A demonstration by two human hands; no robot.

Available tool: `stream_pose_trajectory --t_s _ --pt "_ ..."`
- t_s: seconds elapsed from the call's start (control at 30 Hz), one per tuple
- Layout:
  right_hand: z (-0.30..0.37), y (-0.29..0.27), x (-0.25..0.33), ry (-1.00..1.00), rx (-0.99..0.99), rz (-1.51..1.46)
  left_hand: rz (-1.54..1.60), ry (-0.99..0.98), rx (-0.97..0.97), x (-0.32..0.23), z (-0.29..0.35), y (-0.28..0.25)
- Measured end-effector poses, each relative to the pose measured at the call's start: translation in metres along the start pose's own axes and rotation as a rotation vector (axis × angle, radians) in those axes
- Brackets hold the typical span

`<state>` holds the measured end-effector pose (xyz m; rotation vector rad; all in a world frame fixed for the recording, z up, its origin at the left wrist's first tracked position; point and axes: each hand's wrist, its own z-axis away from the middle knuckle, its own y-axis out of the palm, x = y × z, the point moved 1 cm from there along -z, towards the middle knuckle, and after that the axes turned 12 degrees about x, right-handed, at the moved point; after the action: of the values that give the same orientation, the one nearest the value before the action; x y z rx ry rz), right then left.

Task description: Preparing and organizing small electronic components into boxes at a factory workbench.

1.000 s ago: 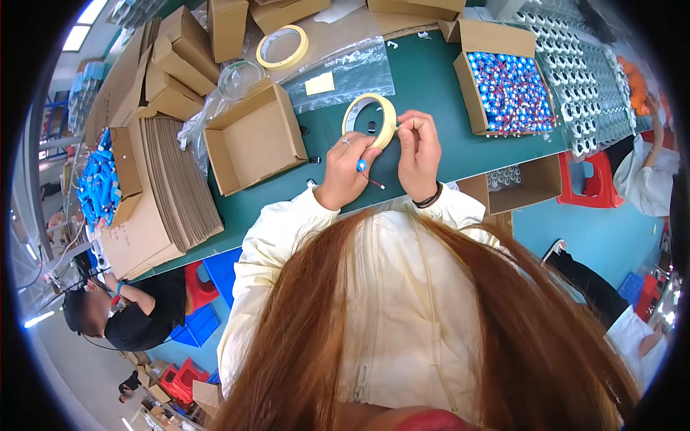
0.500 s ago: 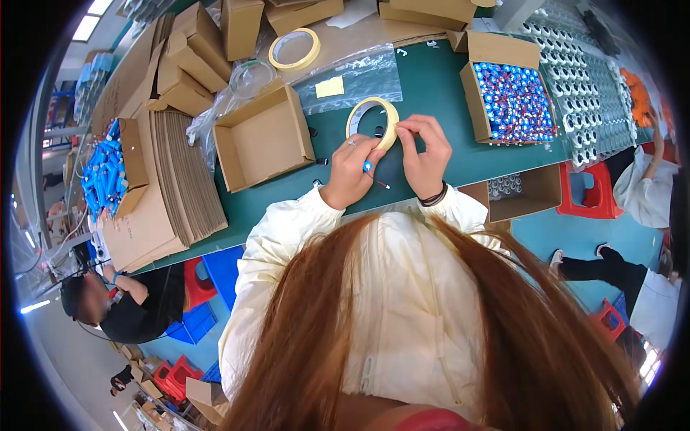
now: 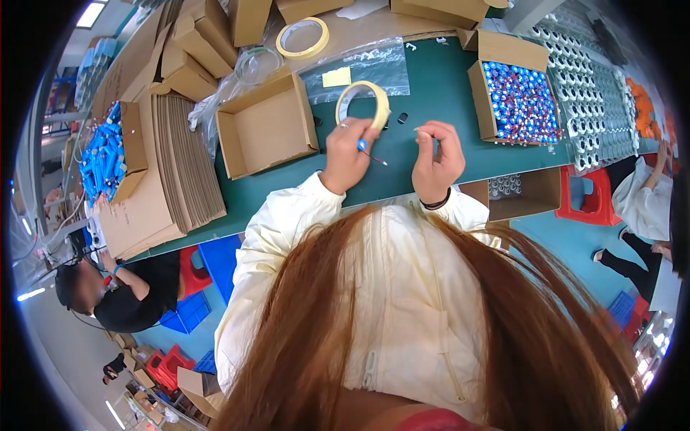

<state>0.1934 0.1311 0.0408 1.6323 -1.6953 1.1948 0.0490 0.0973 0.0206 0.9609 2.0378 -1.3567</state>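
Note:
My left hand [image 3: 347, 154] is closed round the lower rim of a roll of cream masking tape [image 3: 382, 108], which stands tilted above the table. The same hand also holds a small blue cylindrical battery [image 3: 362, 145], its thin dark wires and white plug hanging out to the right. To the right and apart from the roll, my right hand [image 3: 438, 161] has thumb and forefinger pinched together. A tiny pale bit shows at its fingertips; it looks like a piece of tape. Small black parts [image 3: 402, 118] lie on the green table [image 3: 438, 86] between the hands and beyond.
An open, bare-bottomed cardboard box [image 3: 266, 133] stands left of my hands. Boxes of blue batteries stand at the right [image 3: 519, 100] and far left [image 3: 103, 161], near stacked flat cardboard [image 3: 183, 165]. Another tape roll [image 3: 302, 38] lies at the back. White parts in trays [image 3: 575, 93] fill the right end.
My right hand has come away from the tape roll, moving right and slightly down. My left hand, with roll and battery, has shifted slightly left.

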Motion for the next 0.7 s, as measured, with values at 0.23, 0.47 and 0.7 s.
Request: stream_pose_trajectory --t_s 0.23,0.47,0.7 --pt "-0.010 0.003 -0.003 0.140 0.071 -0.206 0.097 0.079 0.026 -0.001 -0.001 0.000" --pt "-0.013 0.010 -0.003 0.057 0.123 0.002 0.098 0.102 0.034 -0.004 0.000 0.001" --pt "-0.014 0.015 -0.006 0.037 0.146 0.071 0.039 0.110 -0.001 0.001 0.001 0.003"
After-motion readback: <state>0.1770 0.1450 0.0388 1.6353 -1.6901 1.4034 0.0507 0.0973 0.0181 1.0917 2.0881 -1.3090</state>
